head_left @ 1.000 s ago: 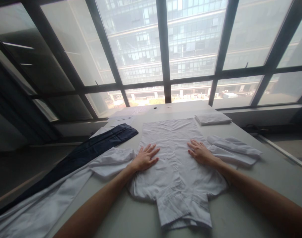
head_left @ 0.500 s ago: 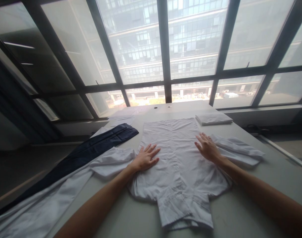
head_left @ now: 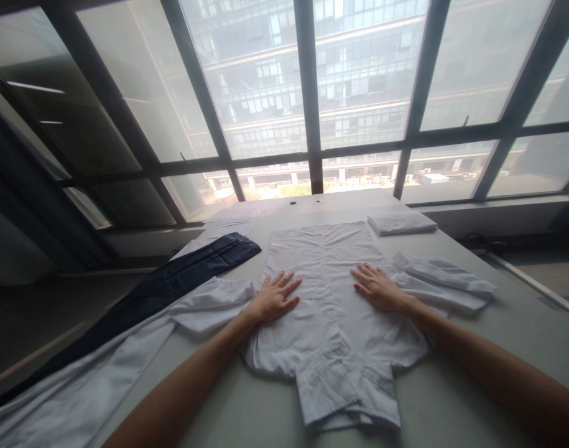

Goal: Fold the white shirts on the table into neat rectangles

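Observation:
A white shirt lies spread on the pale table, its hem toward the window and its collar end toward me. Wrinkles run down its middle. My left hand rests flat on the left side of the shirt, fingers spread. On the right side, my right hand presses flat on the cloth with its fingers stretched out. The right sleeve sticks out beyond my right hand, and the left sleeve lies beyond my left wrist.
Dark blue trousers and another white garment drape over the left edge of the table. A folded white cloth lies at the far right. Large framed windows stand behind the table.
My right hand has slid inward, to the left, over the shirt. My left hand has stayed in place.

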`<move>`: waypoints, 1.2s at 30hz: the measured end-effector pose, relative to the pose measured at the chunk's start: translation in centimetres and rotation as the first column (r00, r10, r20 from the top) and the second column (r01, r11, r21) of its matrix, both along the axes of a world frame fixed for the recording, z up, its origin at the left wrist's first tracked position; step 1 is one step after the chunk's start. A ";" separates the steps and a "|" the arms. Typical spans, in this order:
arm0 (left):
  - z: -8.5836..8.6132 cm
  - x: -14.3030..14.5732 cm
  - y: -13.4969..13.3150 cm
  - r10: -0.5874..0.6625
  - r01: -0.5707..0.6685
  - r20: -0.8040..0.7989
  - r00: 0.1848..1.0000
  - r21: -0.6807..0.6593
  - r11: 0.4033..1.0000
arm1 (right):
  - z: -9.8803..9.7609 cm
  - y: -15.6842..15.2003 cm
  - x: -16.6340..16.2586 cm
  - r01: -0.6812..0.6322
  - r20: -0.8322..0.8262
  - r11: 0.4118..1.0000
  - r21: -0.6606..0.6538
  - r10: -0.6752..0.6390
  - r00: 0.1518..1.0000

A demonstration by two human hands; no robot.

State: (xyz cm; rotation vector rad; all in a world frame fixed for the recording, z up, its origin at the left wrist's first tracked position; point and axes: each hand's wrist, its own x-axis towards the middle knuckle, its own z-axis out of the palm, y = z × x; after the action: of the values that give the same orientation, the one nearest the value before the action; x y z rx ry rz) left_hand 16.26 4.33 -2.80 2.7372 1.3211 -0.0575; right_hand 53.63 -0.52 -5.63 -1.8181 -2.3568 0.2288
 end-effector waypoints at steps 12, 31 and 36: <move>0.1 0.1 -0.1 0.001 -0.001 -0.003 1.000 0.005 1.000 | 0.0 -0.1 -0.1 0.006 -0.006 1.000 0.007 -0.006 1.000; -0.1 0.0 0.0 -0.007 0.007 0.009 1.000 0.012 1.000 | -0.2 -0.5 -0.9 0.237 0.072 0.966 0.103 -0.245 0.967; 0.1 0.0 -0.1 -0.005 0.005 0.015 1.000 0.001 1.000 | -0.6 -0.4 -0.8 0.236 0.054 0.965 0.116 -0.243 0.969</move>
State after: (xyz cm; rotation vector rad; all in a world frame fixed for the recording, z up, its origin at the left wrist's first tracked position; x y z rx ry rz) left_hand 16.26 4.21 -2.70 2.7368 1.3104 -0.0368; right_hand 52.85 -0.89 -6.24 -2.0627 -2.1166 0.0087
